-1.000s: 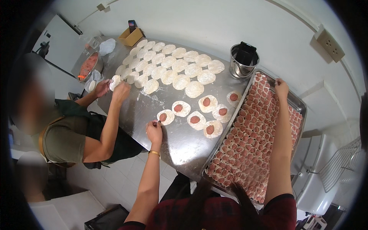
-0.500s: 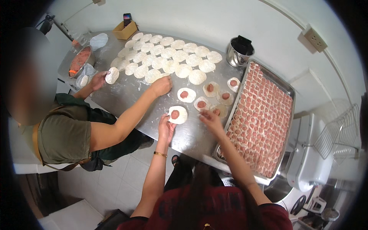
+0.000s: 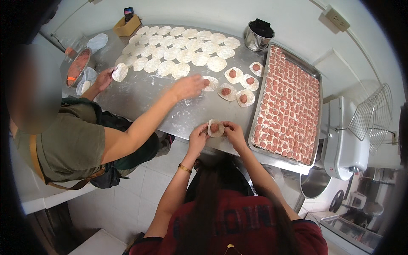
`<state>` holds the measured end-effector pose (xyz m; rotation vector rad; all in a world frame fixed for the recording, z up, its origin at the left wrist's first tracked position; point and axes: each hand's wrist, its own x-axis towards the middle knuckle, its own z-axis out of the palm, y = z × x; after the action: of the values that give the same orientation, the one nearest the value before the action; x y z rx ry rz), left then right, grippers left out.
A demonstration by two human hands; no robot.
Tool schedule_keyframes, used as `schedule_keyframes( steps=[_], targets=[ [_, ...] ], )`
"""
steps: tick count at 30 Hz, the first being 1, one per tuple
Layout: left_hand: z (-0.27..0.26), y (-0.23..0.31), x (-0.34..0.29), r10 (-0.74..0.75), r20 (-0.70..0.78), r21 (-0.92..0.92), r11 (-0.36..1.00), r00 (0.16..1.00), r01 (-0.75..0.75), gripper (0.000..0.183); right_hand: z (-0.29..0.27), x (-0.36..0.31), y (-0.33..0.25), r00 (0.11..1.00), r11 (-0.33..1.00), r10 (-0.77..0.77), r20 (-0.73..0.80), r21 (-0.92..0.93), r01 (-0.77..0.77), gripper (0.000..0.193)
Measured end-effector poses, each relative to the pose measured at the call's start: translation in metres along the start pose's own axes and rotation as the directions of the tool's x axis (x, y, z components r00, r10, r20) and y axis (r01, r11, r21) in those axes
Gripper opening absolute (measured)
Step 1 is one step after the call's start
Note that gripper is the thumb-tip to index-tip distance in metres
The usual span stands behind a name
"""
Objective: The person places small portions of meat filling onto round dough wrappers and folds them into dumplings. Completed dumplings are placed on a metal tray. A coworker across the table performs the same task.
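Observation:
Close to the table's front edge, a round dumpling wrapper [image 3: 218, 134] with a ball of pinkish meat filling [image 3: 215, 127] is held up between my hands. My left hand [image 3: 199, 137] pinches its left edge. The right edge is pinched by the fingers of my right hand [image 3: 233, 132]. Farther off lie several wrappers topped with meat [image 3: 243, 99]. Beside the leftmost of them is a co-worker's blurred right hand [image 3: 189, 86]. Their left hand [image 3: 103, 80] holds a pale round wrapper [image 3: 120, 72], perhaps a small stack.
Rows of plain wrappers [image 3: 171, 53] cover the far part of the metal table [image 3: 170, 111]. A large tray [image 3: 250, 142] full of meat-topped pieces stands on the right, a steel pot [image 3: 257, 38] behind it. A bowl of meat [image 3: 80, 66] and cardboard box [image 3: 127, 27] stand far left.
My right hand has come left and nearer to the wrapper, which both hands now hold by its edges. The co-worker's right hand has moved right, to a meat-topped wrapper. The view has shifted.

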<state>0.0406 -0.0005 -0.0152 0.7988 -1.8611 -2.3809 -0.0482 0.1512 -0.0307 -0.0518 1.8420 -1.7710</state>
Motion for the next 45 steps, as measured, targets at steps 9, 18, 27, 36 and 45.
schedule_keyframes(
  steps=[9,18,27,36,45],
  targets=[
    [-0.005,0.003,-0.001,0.005,0.119,-0.122,0.993,0.993,0.010,0.039,0.000,-0.022,-0.009,0.996,0.979,-0.076,0.048,0.195,0.065,0.032],
    [0.005,0.005,-0.004,0.103,0.054,-0.132,0.987,0.993,-0.095,0.016,0.000,-0.028,-0.010,0.993,0.981,-0.096,-0.063,0.165,0.106,0.025],
    [0.017,0.011,-0.024,0.145,0.084,-0.315,0.942,0.986,-0.112,0.021,-0.006,-0.044,-0.008,0.983,0.987,-0.139,-0.120,0.069,0.148,0.025],
    [0.016,-0.013,-0.015,0.250,0.078,0.395,0.881,0.965,-0.260,0.013,-0.010,-0.055,-0.015,0.935,0.861,-0.348,-0.063,-0.416,0.292,0.035],
    [0.030,-0.005,-0.023,0.310,0.205,0.508,0.777,0.928,-0.372,0.022,-0.016,-0.055,-0.012,0.896,0.713,-0.442,0.046,-0.588,0.382,0.031]
  ],
)
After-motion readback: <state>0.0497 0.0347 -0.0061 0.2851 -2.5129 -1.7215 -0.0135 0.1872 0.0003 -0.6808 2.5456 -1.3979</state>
